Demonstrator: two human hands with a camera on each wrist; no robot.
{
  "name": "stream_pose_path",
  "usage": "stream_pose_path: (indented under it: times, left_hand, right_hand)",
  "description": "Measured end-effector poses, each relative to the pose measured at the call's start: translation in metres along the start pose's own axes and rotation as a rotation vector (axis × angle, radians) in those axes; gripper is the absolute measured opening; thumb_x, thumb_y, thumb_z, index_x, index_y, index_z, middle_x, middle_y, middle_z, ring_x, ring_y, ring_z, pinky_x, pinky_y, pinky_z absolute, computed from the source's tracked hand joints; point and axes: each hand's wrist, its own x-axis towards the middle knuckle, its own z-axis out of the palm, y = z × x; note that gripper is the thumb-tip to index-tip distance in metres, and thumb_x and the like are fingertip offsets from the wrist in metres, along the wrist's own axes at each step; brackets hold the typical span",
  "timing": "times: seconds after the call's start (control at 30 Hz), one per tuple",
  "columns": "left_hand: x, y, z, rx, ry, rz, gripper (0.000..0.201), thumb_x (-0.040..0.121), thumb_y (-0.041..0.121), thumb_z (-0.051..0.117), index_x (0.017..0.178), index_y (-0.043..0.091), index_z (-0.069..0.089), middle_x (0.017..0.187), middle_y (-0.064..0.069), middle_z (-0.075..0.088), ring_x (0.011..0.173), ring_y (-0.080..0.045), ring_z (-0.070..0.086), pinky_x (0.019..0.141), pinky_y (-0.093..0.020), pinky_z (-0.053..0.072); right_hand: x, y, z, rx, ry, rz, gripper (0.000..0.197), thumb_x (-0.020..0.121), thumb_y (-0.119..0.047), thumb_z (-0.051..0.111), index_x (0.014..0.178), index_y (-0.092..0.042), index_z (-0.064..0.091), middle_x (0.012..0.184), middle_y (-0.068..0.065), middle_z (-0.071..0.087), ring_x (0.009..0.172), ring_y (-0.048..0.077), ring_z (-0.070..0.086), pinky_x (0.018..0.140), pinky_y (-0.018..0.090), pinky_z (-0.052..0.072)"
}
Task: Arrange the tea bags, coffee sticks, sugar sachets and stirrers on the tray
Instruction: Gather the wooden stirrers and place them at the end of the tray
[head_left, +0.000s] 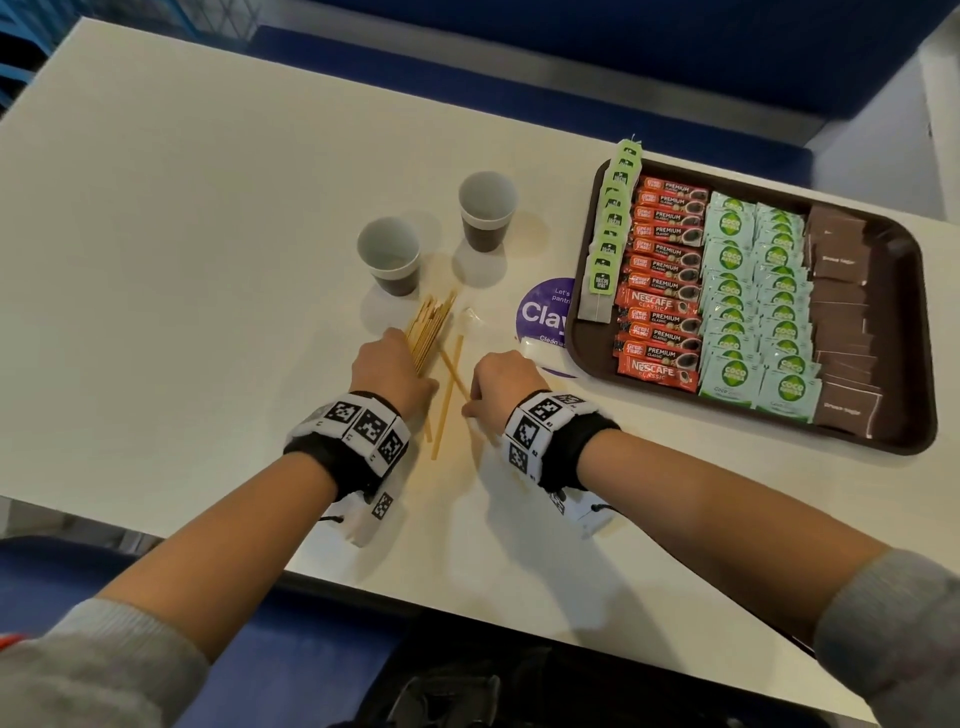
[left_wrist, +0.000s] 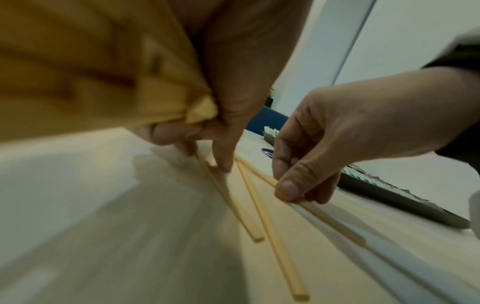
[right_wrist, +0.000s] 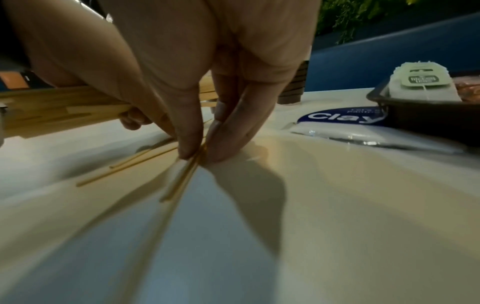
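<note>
Two bare hands work over a cream table (head_left: 208, 218) among wooden stirrers. The left hand (head_left: 387, 369) grips a bundle of stirrers (head_left: 428, 327), its fingers curled round them, while one fingertip (left_wrist: 223, 164) presses down on a loose stirrer lying flat. The right hand (head_left: 506, 376) pinches a single stirrer (left_wrist: 335, 224) between thumb and fingers, low against the tabletop. Other loose stirrers (head_left: 448, 400) lie crossed on the table between the two hands.

Right of the hands sits a brown tray (head_left: 904, 332), already filled in columns: green-tagged tea bags (head_left: 610, 239) along its left edge, red coffee sticks (head_left: 662, 280) next, then pale green Coco sugar sachets (head_left: 753, 306), then brown sugar sachets (head_left: 844, 312). The strip at the tray's right side is bare.

Beyond the stirrers stand two paper cups (head_left: 389, 254), upright and near each other. A round purple sticker (head_left: 545, 317) is partly under the tray's left edge, with a clear plastic wrapper (head_left: 540, 348) lying on it.
</note>
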Motion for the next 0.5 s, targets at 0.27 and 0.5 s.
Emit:
stream_pose_path:
  times: [0.27,0.5]
  left_hand:
    - [0.0001,0.0046,-0.0015,0.028,-0.033,-0.042,0.029,0.079,0.017,0.072,0.098,0.004,0.054,0.094,-0.012,0.054,0.082,-0.025,0.053,0.064,-0.029,0.041]
    - [-0.0040,0.0089,0.0028,0.097,-0.059,0.003,0.025,0.083,0.024,0.069,0.083,0.008,0.050,0.084,-0.008,0.052,0.075,-0.023,0.051,0.063,-0.029,0.041]
  right_hand:
    - [-0.0048,-0.0019,0.0000,0.051,-0.032,0.055,0.020,0.085,-0.017,0.062,0.101,-0.005,0.064,0.099,0.013,0.063,0.090,0.029,0.061,0.073,0.030,0.050]
    - [-0.0083,0.0053,-0.0070,-0.032,0.014,0.035,0.022,0.087,-0.020,0.062,0.102,-0.005,0.064,0.102,0.015,0.064,0.093,0.030,0.061,0.076,0.031,0.050]
